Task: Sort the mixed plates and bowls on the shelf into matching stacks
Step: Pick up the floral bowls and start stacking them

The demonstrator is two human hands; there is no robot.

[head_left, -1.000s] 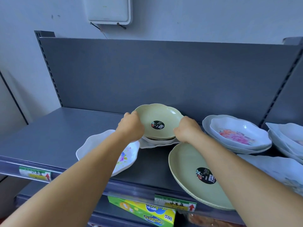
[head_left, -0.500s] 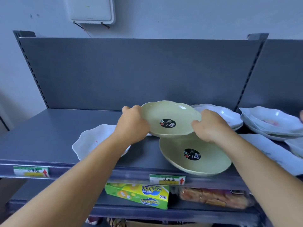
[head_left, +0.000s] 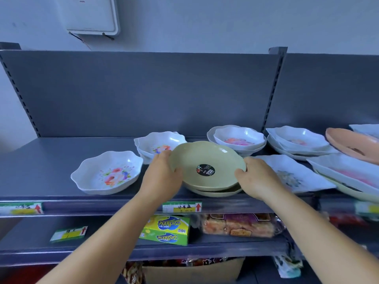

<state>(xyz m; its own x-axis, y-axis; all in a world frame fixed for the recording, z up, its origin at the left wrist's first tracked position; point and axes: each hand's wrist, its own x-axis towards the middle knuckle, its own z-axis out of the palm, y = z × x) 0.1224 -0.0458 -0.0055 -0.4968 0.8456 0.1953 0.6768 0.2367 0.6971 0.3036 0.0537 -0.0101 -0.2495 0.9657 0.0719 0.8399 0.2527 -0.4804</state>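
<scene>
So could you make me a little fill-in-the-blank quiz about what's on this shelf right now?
1. Both hands hold a plate of pale ____ colour.
2. The held green plate sits right above another plate of the ____ colour.
3. The round sticker on the held plate is ____.
4. The white bowl beside the left hand has a ____ pattern inside.

Missing words: green; same; black; floral

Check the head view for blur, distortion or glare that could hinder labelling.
Head view: wide-angle lens bows the shelf edge and back panel; price tags at the frame's left and right edges are smeared, the middle tag sharper; the green plate and its sticker are clear; lighting soft, without harsh glare.
</scene>
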